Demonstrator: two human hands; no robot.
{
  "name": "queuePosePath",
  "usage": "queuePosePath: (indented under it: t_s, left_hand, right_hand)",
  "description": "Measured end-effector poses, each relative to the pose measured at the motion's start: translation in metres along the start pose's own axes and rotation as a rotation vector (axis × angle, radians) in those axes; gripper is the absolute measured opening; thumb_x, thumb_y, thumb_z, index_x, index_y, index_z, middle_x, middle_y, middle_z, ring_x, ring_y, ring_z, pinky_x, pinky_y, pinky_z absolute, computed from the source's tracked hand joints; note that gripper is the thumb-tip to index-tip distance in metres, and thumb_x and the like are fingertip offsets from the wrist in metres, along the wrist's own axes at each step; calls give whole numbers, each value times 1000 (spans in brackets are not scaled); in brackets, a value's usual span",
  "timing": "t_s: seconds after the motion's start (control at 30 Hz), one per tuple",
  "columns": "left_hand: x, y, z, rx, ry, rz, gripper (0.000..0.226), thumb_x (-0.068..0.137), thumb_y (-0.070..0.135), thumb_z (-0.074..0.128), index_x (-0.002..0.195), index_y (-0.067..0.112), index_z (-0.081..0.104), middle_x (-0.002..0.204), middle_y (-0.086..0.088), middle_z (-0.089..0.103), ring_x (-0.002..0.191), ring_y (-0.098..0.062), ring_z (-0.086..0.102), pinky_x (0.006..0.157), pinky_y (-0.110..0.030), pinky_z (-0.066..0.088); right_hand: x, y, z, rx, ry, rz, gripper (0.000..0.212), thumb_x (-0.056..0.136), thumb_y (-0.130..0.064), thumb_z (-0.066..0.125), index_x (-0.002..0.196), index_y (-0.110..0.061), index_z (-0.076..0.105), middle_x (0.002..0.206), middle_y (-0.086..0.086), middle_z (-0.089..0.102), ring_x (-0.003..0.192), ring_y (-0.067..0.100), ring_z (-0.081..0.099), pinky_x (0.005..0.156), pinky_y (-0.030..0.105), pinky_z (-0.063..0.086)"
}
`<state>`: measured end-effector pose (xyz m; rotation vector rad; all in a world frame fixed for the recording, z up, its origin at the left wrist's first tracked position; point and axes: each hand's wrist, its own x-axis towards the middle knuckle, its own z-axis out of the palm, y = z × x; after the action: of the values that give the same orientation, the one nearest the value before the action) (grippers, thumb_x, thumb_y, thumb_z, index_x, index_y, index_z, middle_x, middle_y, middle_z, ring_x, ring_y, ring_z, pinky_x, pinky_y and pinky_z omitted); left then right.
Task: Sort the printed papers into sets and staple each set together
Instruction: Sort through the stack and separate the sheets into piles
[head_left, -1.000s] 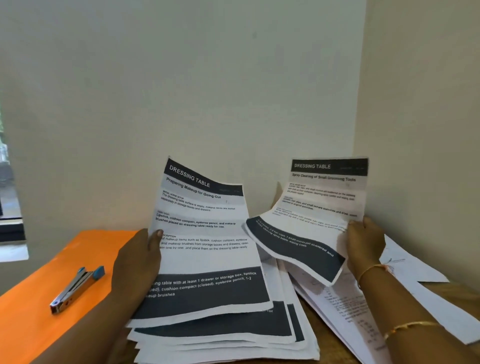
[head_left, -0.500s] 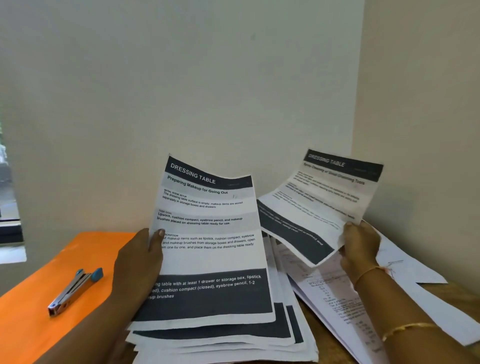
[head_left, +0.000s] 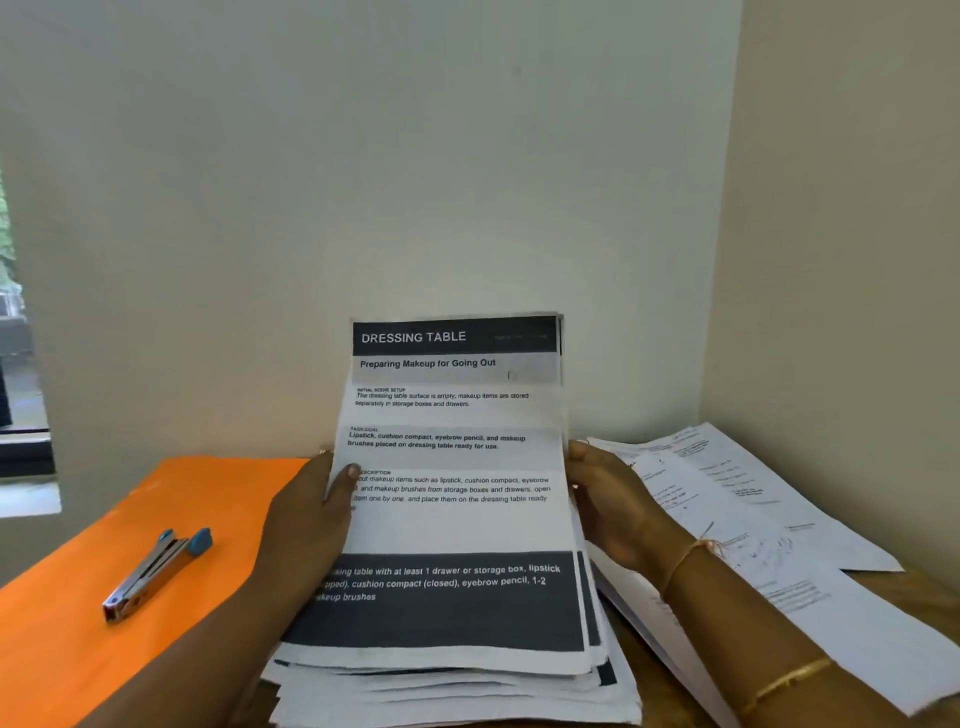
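While the left hand (head_left: 311, 514) and right hand (head_left: 613, 509) clasp the side edges of the printed papers (head_left: 452, 519), tilted up on the bench (head_left: 930, 590), the stapler (head_left: 156, 574) lies untouched at left: sorting seemingly incomplete, no set visibly stapled.

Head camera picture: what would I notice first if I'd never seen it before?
First, the stack of printed papers in the middle, its top sheet headed DRESSING TABLE, held between the left hand and the right hand. Next, the bright orange sheet on the left, with a silver and blue stapler lying on it. More loose papers are spread out on the right.
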<state>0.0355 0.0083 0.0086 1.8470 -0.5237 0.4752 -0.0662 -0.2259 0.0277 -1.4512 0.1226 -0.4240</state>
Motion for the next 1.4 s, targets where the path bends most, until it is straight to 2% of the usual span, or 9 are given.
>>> queuePosePath:
  t_s: [0.2,0.33,0.47,0.6,0.8,0.97,1.1,1.17,1.4]
  left_hand:
    - [2,1,4,-58,20,-105,6,95,20,53,101,18,52,92,-1,63,77,-16,59,59,-21,40]
    - [1,2,6,-121,6,-120,11,93,21,57,103,17,54,91,2,64,75,-10,61,60,-23,43]
    - [1,0,4,-161,-4,-154,20,97,30,49,95,11,56,84,-6,66,67,-13,57,60,-26,42]
    - [2,-4,4,65,-102,-211,16,94,29,55,105,17,55,108,-8,64,87,-19,57,67,-29,41]
    - [-2,-8,4,392,-272,-262,70,76,29,77,132,7,40,131,-9,53,112,-23,53,67,-26,34]
    - [6,-11,-4,471,-212,-279,53,80,24,74,125,10,50,126,-9,57,105,-24,55,68,-26,34]
    - [9,-15,-7,426,-143,-179,8,90,25,61,93,18,58,102,-6,65,75,-12,49,58,-26,31]
    - [7,-13,-8,339,-85,-113,13,94,21,54,81,19,53,88,-3,63,67,-5,46,53,-22,29]
    - [5,-3,-11,160,124,19,8,98,24,45,95,18,50,81,7,51,74,-14,47,55,-17,30]
  right_hand:
    - [-2,-5,-1,236,-156,131,63,96,-59,23,126,-17,58,123,13,64,114,32,61,100,48,45]
    - [-3,0,5,71,-153,100,27,98,-15,46,122,-7,57,117,16,67,104,31,66,91,42,53]
    - [3,-4,-13,113,59,47,35,92,10,41,124,3,50,121,25,61,111,44,57,97,51,47]
    - [9,-9,-44,170,476,-39,22,92,8,45,108,-3,54,112,20,62,99,38,60,96,50,46]
    - [8,-7,-59,96,747,-57,22,89,7,48,102,-9,55,104,11,60,92,29,55,80,34,44]
    - [10,-5,-57,-75,822,-128,32,89,3,45,116,-8,58,105,6,58,93,24,51,78,31,39]
    - [9,-3,-59,-223,886,-208,34,91,-2,43,122,-6,57,120,12,60,100,27,53,77,30,39]
    - [8,-3,-60,-248,919,-227,33,94,-4,42,125,-6,55,124,15,59,108,33,55,79,32,42]
    - [6,-6,-65,-214,999,-290,33,96,-4,40,125,-7,55,126,15,58,113,35,54,81,31,42]
